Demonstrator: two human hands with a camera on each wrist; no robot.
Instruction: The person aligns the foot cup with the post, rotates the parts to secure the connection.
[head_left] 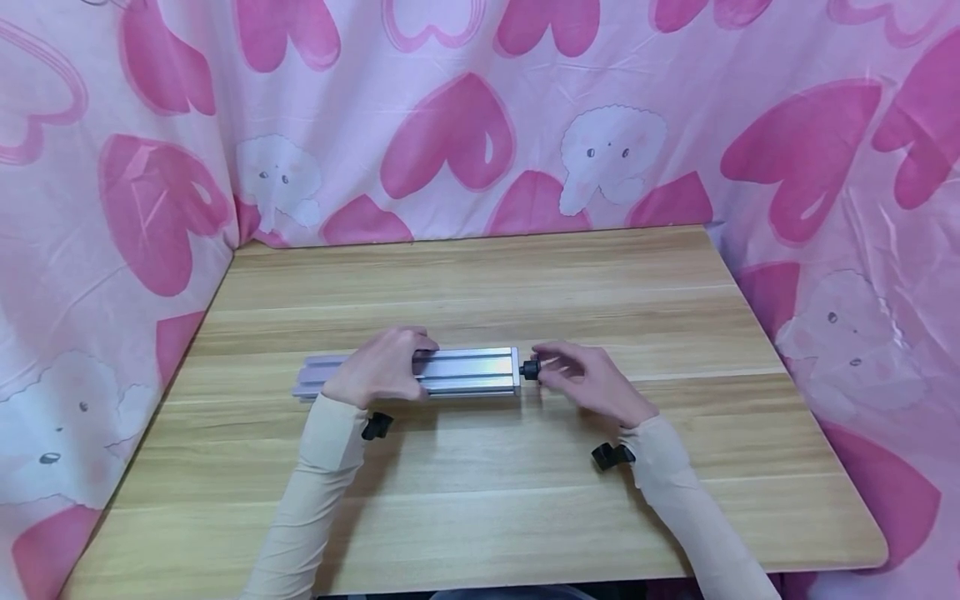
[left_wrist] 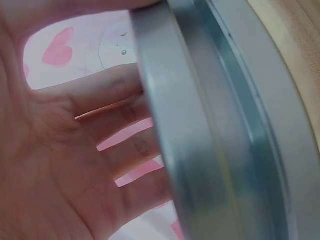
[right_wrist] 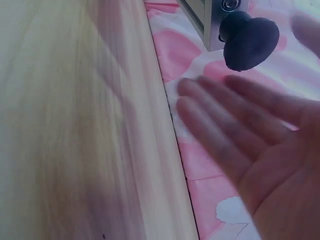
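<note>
A silver grooved aluminium profile (head_left: pixel 476 372) lies crosswise over the middle of the table in the head view. My left hand (head_left: pixel 378 367) grips it left of its middle, thumb on the near side and fingers on the far side. In the left wrist view the profile (left_wrist: pixel 175 120) runs beside the palm, fingertips hidden behind it. From the end plate (right_wrist: pixel 214 30) at its right end sticks out a black round knob (right_wrist: pixel 252 45). Around that knob my right hand (head_left: pixel 592 379) hovers; in the right wrist view its slightly blurred fingers (right_wrist: pixel 235 112) are extended, apart from the knob.
Beneath both hands is a wood-grain table (head_left: pixel 487 517). Pink curtains (head_left: pixel 450 125) with hearts and white cartoon animals surround it at the back and both sides. A black piece sits at the left wrist (head_left: pixel 377 426) and another at the right wrist (head_left: pixel 611 456).
</note>
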